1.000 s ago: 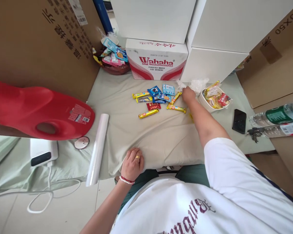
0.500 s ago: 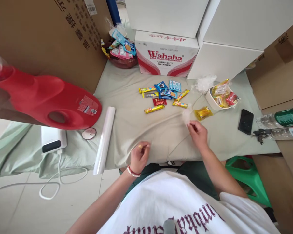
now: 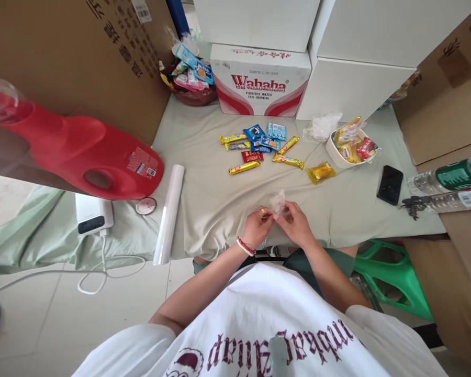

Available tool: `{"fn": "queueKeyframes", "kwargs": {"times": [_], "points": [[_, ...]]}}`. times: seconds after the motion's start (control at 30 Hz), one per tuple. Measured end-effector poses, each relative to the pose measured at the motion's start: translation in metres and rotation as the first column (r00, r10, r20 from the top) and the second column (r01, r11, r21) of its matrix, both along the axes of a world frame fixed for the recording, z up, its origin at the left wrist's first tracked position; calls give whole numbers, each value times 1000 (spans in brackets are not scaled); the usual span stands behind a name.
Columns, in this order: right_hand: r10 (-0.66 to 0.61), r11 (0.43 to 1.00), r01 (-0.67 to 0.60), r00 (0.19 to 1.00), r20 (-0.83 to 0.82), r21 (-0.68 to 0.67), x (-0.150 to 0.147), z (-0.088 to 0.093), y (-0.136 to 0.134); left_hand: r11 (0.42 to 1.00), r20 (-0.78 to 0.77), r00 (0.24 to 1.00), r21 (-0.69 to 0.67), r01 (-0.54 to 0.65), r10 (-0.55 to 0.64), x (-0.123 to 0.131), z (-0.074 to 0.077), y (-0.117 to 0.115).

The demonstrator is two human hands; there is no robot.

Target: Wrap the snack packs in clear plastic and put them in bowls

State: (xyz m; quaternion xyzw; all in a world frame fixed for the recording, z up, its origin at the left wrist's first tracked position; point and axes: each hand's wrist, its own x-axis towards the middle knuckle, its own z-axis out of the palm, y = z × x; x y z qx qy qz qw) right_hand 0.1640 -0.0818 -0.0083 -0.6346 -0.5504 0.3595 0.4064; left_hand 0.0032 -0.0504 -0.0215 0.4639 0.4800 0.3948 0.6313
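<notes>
Between both hands (image 3: pixel 258 228), crumpled clear plastic (image 3: pixel 277 201), lower part hidden.

Pale cloth-covered surface (image 3: pixel 215 209) beneath wrapped snacks (image 3: pixel 262 148), white tub (image 3: pixel 333 155), dark phone (image 3: pixel 390 185), shiny roll (image 3: pixel 169 214) and Wahaha box (image 3: pixel 261 81).

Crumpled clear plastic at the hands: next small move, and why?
Probably ease the left hand and right hand slightly apart to open the crumpled clear plastic: it sits in the grip of both, bunched up rather than spread.

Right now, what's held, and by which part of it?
Crumpled clear plastic, by its near edge, at the fingertips of the left grip and right grip.
</notes>
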Motion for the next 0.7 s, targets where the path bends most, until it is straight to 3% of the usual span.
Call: {"fn": "queueKeyframes", "kwargs": {"times": [0.1, 0.2, 0.3, 0.37, 0.53, 0.7], "points": [[-56, 995, 36, 969, -239, -89, -9, -2, 13, 995, 94, 991, -57, -85, 90, -12, 0, -4], [-188, 970, 73, 827, -530, -230, -9, -5, 21, 962, 235, 949, -221, -159, 211, -29, -1, -2], [-317, 924, 77, 702, -638, -374, -3, -8, 21, 929, 313, 906, -324, -179, 284, -47, 0, 3], [-364, 903, 87, 675, -643, -420, 1, -9, 18, 914, 354, 883, -369, -169, 307, -56, 2, 5], [-290, 937, 109, 773, -564, -332, 1, -6, 9, 903, 384, 890, -424, -66, 245, -59, 8, 11], [-78, 974, -28, 892, -445, -227, 1, -7, 9, 941, 105, 989, -333, -66, 107, -46, 4, 18]]}}
